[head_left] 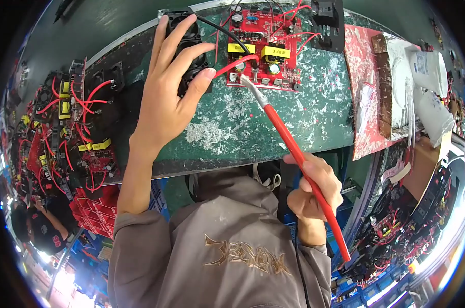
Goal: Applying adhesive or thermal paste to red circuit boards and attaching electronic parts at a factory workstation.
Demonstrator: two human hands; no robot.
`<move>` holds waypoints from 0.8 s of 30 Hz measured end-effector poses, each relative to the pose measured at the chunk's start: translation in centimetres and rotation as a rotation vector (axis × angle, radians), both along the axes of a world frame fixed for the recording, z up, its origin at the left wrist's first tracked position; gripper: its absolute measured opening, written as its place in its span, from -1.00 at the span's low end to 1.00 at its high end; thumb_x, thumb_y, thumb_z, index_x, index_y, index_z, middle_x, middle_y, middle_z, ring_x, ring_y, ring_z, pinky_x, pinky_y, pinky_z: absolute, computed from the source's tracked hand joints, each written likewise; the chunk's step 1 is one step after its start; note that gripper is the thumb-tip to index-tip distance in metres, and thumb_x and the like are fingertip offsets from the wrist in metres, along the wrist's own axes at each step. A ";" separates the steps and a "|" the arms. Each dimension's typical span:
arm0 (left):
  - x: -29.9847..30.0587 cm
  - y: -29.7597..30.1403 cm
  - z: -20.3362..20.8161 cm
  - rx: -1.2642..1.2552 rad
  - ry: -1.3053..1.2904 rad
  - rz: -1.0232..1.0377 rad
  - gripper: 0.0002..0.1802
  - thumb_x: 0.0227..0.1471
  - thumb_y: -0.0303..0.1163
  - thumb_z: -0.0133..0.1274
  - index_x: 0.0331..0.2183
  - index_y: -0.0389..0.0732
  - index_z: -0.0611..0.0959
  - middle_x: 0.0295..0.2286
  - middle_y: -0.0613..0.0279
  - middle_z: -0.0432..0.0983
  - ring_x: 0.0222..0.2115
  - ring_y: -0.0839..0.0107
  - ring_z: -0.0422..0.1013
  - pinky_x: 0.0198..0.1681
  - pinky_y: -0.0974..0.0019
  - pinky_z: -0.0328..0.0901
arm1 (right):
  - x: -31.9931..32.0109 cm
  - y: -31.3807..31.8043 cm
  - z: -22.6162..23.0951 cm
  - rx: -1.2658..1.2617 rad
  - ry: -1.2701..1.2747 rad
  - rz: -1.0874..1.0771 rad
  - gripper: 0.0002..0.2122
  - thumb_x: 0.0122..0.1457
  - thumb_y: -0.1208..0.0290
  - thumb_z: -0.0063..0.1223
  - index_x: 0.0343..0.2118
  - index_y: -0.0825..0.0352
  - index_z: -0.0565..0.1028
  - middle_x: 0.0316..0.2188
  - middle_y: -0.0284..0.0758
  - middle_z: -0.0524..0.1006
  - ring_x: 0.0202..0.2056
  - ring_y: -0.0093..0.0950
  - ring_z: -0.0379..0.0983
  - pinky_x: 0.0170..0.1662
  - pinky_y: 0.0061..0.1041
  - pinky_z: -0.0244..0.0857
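Note:
My left hand [166,97] rests with fingers spread over a black fan unit [195,60] at the table's far side. Its thumb tip lies beside a thick red wire [237,64] that runs to a red circuit board [266,38]. On the board sit yellow-wrapped transformers [276,54] and several small parts. My right hand [317,190] is closed round the handle of a red brush [289,136], near the table's front edge. The brush's whitish tip meets the board's near edge, by a row of small flat components; whether it touches them I cannot tell.
The green tabletop [217,133] is spotted with white smears. A black plate [327,25] stands right of the board, wired to it. Farther right are a brown-edged tray [384,82] with white residue and white tubs [428,72]. Wired boards [94,146] crowd the left; another person [45,228] is beyond.

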State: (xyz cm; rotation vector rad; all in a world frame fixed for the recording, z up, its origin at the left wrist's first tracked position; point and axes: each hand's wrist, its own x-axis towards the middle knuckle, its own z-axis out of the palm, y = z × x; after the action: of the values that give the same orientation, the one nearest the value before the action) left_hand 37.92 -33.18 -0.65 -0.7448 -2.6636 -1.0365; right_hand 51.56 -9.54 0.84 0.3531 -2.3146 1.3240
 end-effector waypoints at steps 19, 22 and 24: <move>0.1 0.0 0.1 -0.047 0.017 0.008 -0.69 0.12 -0.39 -0.05 -0.10 -0.21 0.57 0.20 0.08 0.16 0.29 0.03 -0.13 0.29 0.05 -0.17 | 0.5 1.8 -1.5 0.044 0.053 -0.034 -0.82 0.28 0.47 -0.12 -0.10 0.39 0.31 -0.40 -0.02 0.54 -0.49 -0.27 0.55 -0.44 -0.42 0.41; 0.1 0.1 0.0 -0.056 0.016 0.007 -0.70 0.13 -0.39 -0.06 -0.10 -0.21 0.57 0.20 0.09 0.16 0.29 0.04 -0.12 0.29 0.05 -0.18 | 0.4 1.7 -2.2 0.040 0.082 -0.057 -0.82 0.27 0.49 -0.10 -0.10 0.40 0.32 -0.40 -0.02 0.54 -0.48 -0.26 0.56 -0.43 -0.42 0.42; 0.0 0.2 0.0 -0.064 0.018 0.004 -0.70 0.13 -0.39 -0.07 -0.10 -0.21 0.57 0.20 0.09 0.16 0.29 0.04 -0.12 0.29 0.05 -0.18 | 0.5 1.7 -2.3 0.020 0.111 -0.061 -0.81 0.27 0.49 -0.09 -0.09 0.40 0.32 -0.40 -0.02 0.54 -0.48 -0.26 0.56 -0.42 -0.41 0.42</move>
State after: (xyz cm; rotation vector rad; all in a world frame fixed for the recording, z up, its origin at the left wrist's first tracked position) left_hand 37.96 -33.03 -0.70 -0.7567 -2.6930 -0.9434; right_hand 52.10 -7.79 -1.48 0.3509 -2.2302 1.2211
